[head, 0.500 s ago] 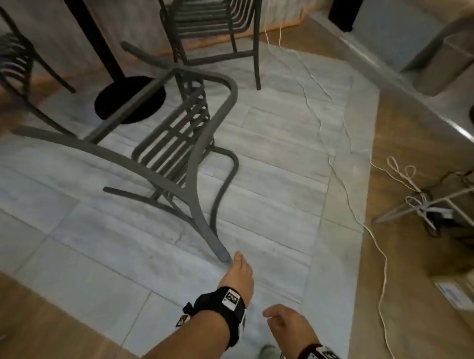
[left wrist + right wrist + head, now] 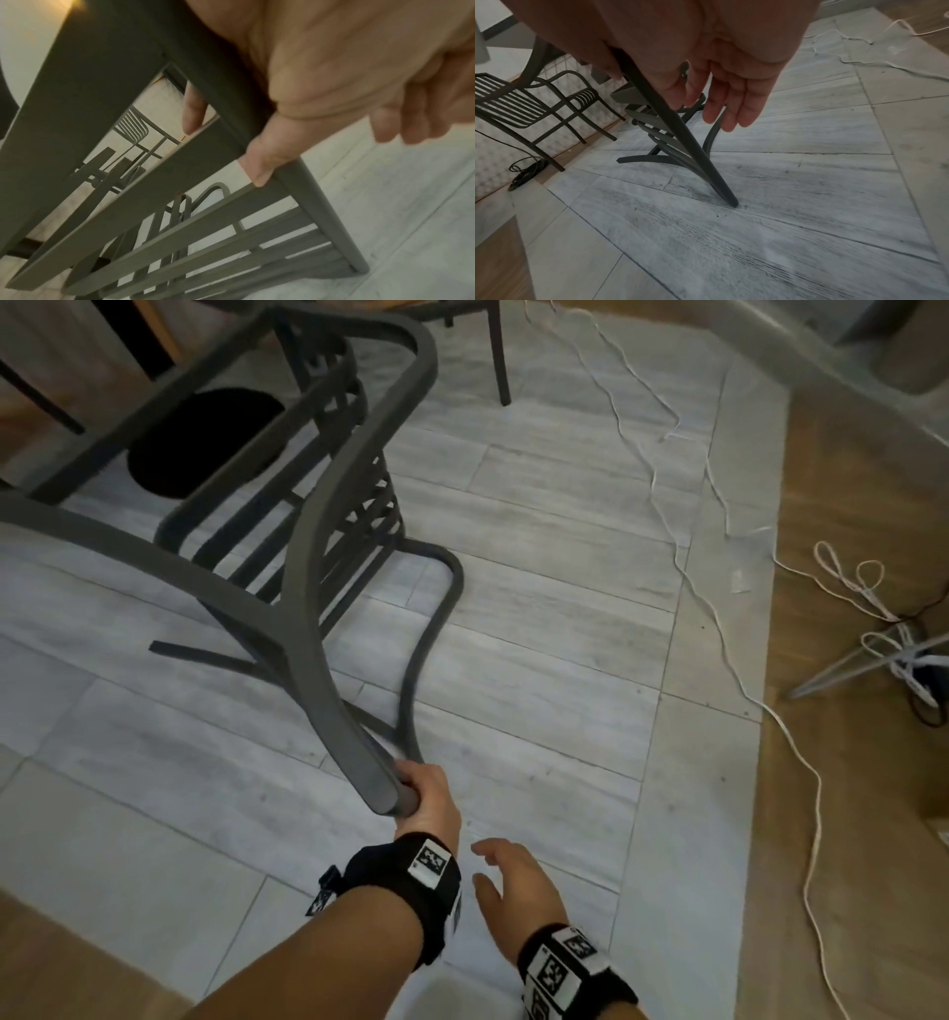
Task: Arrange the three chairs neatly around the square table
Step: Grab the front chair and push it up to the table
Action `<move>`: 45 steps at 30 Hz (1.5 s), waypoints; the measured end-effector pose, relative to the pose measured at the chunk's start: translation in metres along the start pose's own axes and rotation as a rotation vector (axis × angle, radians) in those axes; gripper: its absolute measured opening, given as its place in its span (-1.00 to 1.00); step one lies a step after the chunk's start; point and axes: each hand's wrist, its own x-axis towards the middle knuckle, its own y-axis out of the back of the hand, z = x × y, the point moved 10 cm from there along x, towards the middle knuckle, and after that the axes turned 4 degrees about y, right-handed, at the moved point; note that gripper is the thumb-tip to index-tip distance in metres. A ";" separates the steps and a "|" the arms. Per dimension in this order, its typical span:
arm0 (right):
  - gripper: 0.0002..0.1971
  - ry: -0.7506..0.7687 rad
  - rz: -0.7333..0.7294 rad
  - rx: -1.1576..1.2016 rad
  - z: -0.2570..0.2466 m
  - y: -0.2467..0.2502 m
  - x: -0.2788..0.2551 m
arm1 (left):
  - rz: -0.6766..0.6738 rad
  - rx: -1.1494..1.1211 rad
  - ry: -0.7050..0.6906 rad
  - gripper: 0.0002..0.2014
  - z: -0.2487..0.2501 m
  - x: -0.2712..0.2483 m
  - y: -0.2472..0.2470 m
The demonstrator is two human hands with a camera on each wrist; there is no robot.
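A dark grey slatted chair (image 2: 308,546) lies tipped on the pale tiled floor. My left hand (image 2: 426,793) grips the near end of its frame, raised a little off the tiles. In the left wrist view my left hand (image 2: 228,140) wraps the bar, thumb (image 2: 264,162) on one side. My right hand (image 2: 508,870) hovers open beside it, holding nothing; its fingers (image 2: 731,105) hang straight near the chair (image 2: 680,132). The table's black round base (image 2: 205,444) stands behind the chair. A second chair (image 2: 498,356) stands at the top, and another chair (image 2: 526,109) stands upright by the wall.
A white cord (image 2: 714,608) trails across the tiles to the right, with loops and a thin metal stand (image 2: 862,660) on the wooden floor. A coiled black cable (image 2: 526,172) lies by the wall.
My left hand, which was only reaching the chair's end on the floor, now grips it and has lifted it. The view has moved closer to the chair.
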 end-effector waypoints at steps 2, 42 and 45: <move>-0.63 0.008 -0.002 -0.017 -0.009 -0.002 0.005 | 0.065 0.036 -0.030 -0.66 -0.010 -0.016 0.007; -0.81 0.701 0.290 -0.585 -0.531 0.142 -0.048 | 0.445 -0.853 0.447 -0.75 -0.565 -0.285 -0.218; -0.85 0.734 0.266 -0.627 -0.568 0.130 -0.049 | 0.413 -0.943 0.478 -0.73 -0.575 -0.290 -0.260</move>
